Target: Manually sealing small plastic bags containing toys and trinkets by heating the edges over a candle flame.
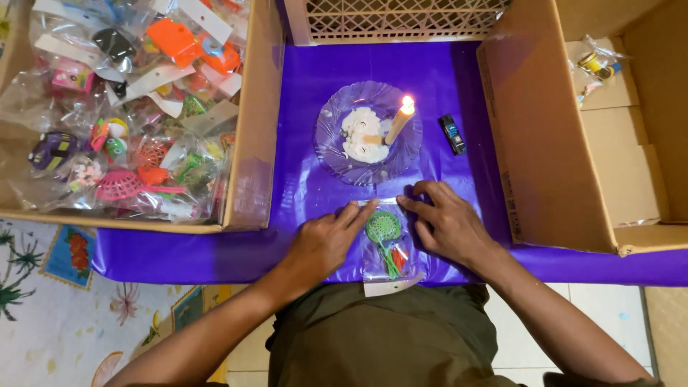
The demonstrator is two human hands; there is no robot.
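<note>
While both flat, spread grips press it: left hand point(324, 242); right hand point(446, 221); crinkly clear toy bag point(387, 247); glossy purple sheet point(301, 186)

Your 2 forearms come up from the bottom of the frame and converge toward its lower centre. Your left hand point(324, 242) lies palm down, fingers stretched up and to the right. Your right hand point(446, 222) lies palm down too, fingers spread and pointing left, just apart from the left fingertips.
</note>
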